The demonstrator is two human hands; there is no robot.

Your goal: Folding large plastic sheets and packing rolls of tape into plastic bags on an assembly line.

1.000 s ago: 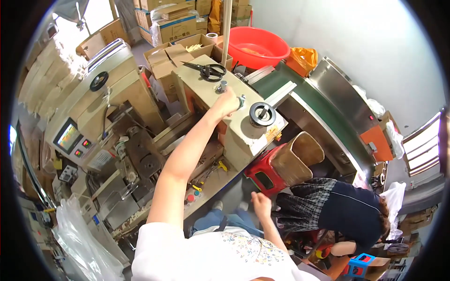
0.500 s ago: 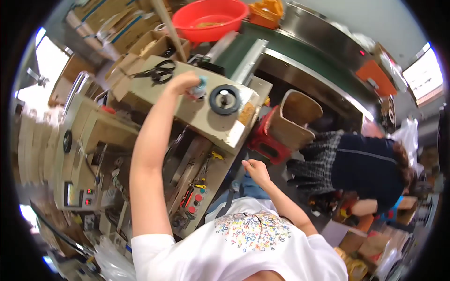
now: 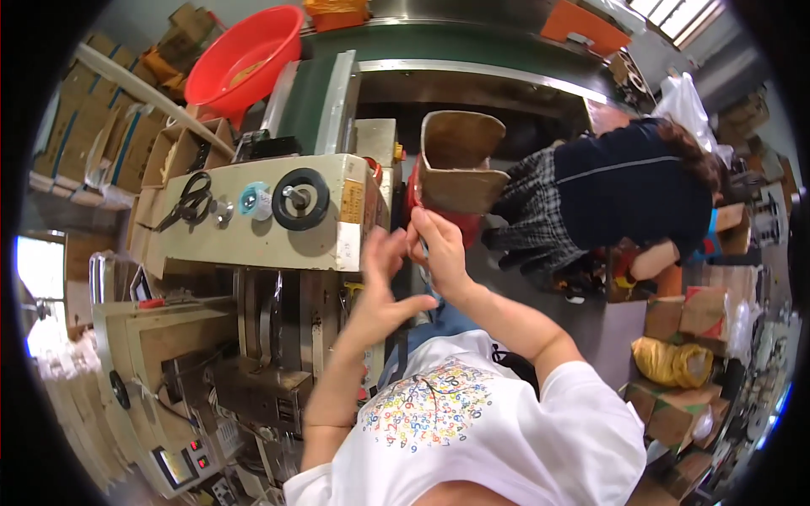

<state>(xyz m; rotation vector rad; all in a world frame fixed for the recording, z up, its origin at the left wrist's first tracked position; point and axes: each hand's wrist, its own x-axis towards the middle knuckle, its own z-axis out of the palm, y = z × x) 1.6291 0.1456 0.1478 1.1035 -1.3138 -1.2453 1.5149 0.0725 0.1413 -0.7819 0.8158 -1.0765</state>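
A: Where are our hands?

B: Close together in front of the chest, just right of the machine's [image 3: 253,240] near corner. The left hand [image 3: 384,270] is open, fingers spread and pointing up, palm turned toward the right one. The right hand [image 3: 439,249] has its fingers curled, almost touching the left.

A: And the thing we are working on?

B: A thin pale strip [image 3: 426,266] shows between the two hands, at the right fingertips. It is too small for us to say what it is, and we cannot tell whether the right fingers truly pinch it or only rest on it.

A: So how do we handle it well?

B: In our judgement, fingertips only. Something that slight twists or slips if we squeeze hard, so we want a light pinch on one end and the open left hand steadying the other. We work close to the body, where we can see it.

A: Anything in the way?

B: The roll [image 3: 299,198], the small blue spool [image 3: 253,201] and the scissors [image 3: 192,201] lie on the machine's top, well apart from our hands, left of them. A brown seat [image 3: 460,164] stands just beyond the right hand, and another person [image 3: 633,185] bends over farther right. We mind our right elbow on that side.

A: The main risk?

B: Dropping the strip between our knees, we think; it would be hard to find down there.
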